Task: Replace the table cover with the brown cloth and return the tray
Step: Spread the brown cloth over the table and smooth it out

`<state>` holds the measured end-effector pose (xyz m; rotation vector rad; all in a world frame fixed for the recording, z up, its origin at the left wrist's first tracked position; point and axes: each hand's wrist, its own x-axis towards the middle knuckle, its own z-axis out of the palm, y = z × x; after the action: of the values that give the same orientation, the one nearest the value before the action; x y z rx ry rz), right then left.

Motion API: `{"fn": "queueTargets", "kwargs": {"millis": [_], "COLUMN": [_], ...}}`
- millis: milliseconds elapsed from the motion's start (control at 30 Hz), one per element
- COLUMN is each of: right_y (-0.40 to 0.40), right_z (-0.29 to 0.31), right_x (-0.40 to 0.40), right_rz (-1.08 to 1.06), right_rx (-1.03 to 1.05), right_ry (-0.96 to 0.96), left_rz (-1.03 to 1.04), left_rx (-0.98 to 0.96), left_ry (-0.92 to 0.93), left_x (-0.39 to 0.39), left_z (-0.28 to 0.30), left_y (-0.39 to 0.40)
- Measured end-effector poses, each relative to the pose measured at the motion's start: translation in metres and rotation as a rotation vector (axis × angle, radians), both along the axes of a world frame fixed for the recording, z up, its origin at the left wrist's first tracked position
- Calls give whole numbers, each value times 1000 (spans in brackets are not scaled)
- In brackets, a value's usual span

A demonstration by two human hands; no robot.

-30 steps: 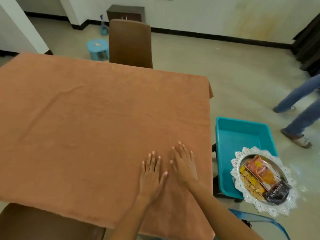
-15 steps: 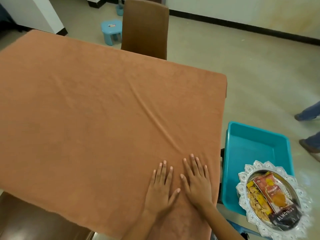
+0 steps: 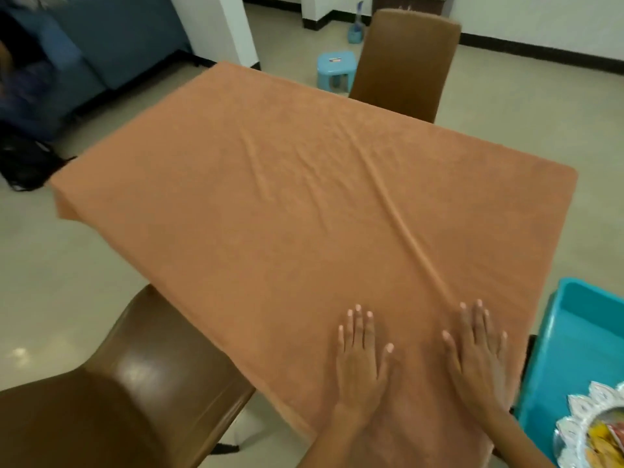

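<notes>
The brown cloth (image 3: 287,204) covers the whole table top, with a long crease running from the far middle toward my right hand. My left hand (image 3: 363,359) and my right hand (image 3: 481,363) lie flat, palms down and fingers spread, on the cloth near the table's near right corner, a hand's width apart. Neither holds anything. The silver scalloped tray (image 3: 580,420) with snack packets shows only partly at the bottom right edge, resting on a teal tub (image 3: 574,346) beside the table.
A brown chair (image 3: 111,396) stands at the near left side of the table and another brown chair (image 3: 405,59) at the far side. A small blue stool (image 3: 336,67) sits on the floor beyond. A dark blue sofa (image 3: 67,52) fills the far left.
The view has swung left, so the tray and tub slid to the right edge. My two hands, close together before, have spread apart on the cloth.
</notes>
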<state>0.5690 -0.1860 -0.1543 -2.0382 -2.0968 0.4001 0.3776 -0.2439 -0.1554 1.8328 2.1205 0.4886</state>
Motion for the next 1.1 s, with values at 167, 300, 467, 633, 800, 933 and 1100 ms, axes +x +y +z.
{"fn": "queueTargets", "kwargs": {"millis": [167, 300, 467, 633, 800, 933, 1100], "right_y": [4, -9, -25, -33, -11, -9, -21], "right_z": [-15, -12, -14, -5, 15, -3, -6], "right_x": [-11, 1, 17, 21, -5, 5, 27], "right_rz": [199, 192, 177, 163, 60, 209, 206], "right_rx": [-58, -47, -67, -47, -24, -63, -33], "right_ry": [-110, -117, -101, 0, 147, -44, -50], "left_rz": [-40, -59, -70, -63, -21, -132, -170], "left_rx": [-102, -102, -106, -73, 11, -53, -90], "left_ry": [146, 132, 136, 117, 32, 104, 133], "left_x": [-8, 1, 14, 18, 18, 20, 29], "left_z": [-6, -1, 1, -3, -3, -13, -17], "left_y": [-16, -32, -48, -52, -30, -23, -31]}}
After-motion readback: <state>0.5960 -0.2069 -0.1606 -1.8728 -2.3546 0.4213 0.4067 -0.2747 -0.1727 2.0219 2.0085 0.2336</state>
